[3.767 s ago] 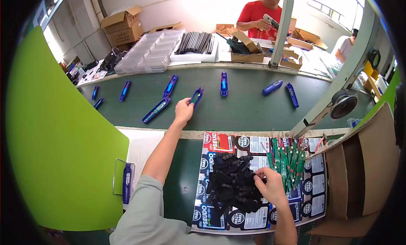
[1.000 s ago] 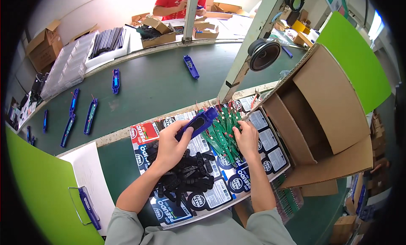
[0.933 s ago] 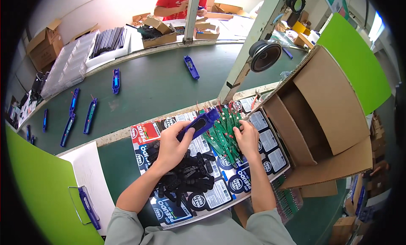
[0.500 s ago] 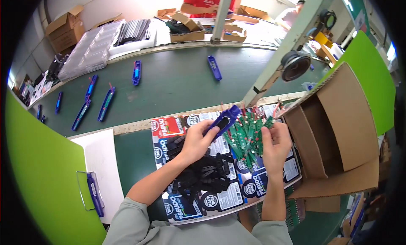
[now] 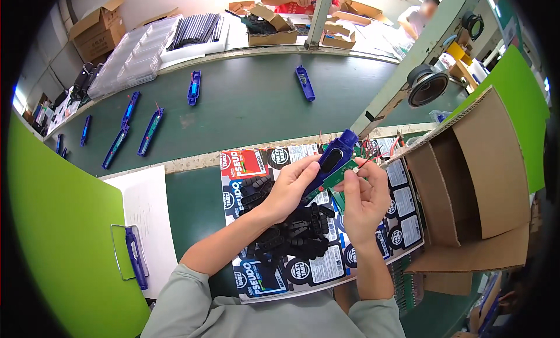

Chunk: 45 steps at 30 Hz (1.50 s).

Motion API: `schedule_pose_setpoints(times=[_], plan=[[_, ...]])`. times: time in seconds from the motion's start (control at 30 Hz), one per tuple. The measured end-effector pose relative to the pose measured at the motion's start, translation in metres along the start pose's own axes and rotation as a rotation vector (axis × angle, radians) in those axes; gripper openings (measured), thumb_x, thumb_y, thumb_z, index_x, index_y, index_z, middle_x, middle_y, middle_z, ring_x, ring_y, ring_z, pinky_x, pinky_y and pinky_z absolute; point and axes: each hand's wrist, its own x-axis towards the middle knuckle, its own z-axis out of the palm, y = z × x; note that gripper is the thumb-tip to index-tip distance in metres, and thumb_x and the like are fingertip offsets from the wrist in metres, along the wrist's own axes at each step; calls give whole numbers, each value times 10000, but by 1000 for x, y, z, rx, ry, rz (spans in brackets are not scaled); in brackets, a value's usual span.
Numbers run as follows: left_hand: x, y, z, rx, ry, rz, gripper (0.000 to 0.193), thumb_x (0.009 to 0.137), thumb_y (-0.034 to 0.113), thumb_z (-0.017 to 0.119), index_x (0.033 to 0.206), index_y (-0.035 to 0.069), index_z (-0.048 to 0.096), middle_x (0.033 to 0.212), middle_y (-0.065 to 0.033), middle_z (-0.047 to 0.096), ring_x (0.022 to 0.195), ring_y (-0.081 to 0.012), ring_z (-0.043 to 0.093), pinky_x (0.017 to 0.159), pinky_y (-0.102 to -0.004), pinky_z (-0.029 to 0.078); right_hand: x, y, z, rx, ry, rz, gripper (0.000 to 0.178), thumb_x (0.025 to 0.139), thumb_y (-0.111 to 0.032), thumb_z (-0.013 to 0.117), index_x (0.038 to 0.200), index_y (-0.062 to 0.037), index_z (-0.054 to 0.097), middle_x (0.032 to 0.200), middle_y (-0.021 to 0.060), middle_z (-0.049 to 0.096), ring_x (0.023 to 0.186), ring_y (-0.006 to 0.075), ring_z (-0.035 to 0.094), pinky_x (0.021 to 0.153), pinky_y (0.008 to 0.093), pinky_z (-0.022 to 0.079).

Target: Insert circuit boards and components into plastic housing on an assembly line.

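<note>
My left hand [image 5: 289, 190] is closed around a long blue plastic casing [image 5: 346, 141], which is tilted with its far end up and to the right. A black oval part [image 5: 332, 160] sits in the casing. Between the fingertips of my right hand [image 5: 367, 207] is a narrow green circuit board [image 5: 337, 176] with thin wires at its far end. The board lies slantwise along the casing's right side; whether they touch I cannot tell. Below my left hand, small black pieces [image 5: 297, 230] are heaped on a printed sheet [image 5: 319, 267]. More green boards are mostly hidden behind my hands.
Several blue casings [image 5: 150, 132] lie on the green conveyor belt [image 5: 251, 99] beyond. An open cardboard box [image 5: 490, 174] stands at the right, near a metal post with a speaker [image 5: 427, 87]. At left is a white clipboard [image 5: 153, 209]. A person in red [image 5: 291, 0] works across the belt.
My right hand has drawn a green board away from the pile, leftward to the blue casing. My left hand, still holding the casing, has shifted slightly right. The whole view has moved a little.
</note>
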Motion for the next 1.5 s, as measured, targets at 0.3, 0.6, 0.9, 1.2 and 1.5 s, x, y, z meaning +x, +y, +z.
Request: schedule_pose_setpoints(times=[0.3,0.6,0.9,1.2,1.5], plan=[[-2,4,2,-7,-25,-3,429,1082,283,480,1363,-30,568,1153,-60,668,1028,-89,584,915,-260,469,-7,13,3,-57,-26,-48,279,975,44,577,1250,41,526,972,83,609,788,140,684,682,262,596],[-1,-2,0,-10,-14,-4,396,1073,262,509,1339,-20,587,1143,-47,675,1018,-84,603,893,-256,492,-9,13,6,-147,19,-124,215,931,28,653,1142,40,608,1013,121,697,712,169,721,622,281,582],[-3,-1,3,43,-25,2,399,1072,253,513,1353,-22,581,1143,-35,670,1024,-75,580,916,-253,472,-1,7,1,-220,-20,-126,205,913,16,677,1115,27,641,975,139,695,687,177,685,612,289,544],[-3,-1,3,73,-59,31,395,1063,196,519,1384,-34,543,1132,-34,655,1017,-67,562,908,-251,463,6,15,6,-553,121,-307,306,850,-11,748,1145,-46,672,919,82,508,727,184,515,631,329,450],[-4,-14,5,187,-36,121,394,1020,26,522,1403,-59,500,1180,-72,650,1049,-91,594,941,-262,485,7,16,11,-214,135,42,613,865,8,722,1388,-4,402,895,-5,444,709,53,427,628,199,374]])
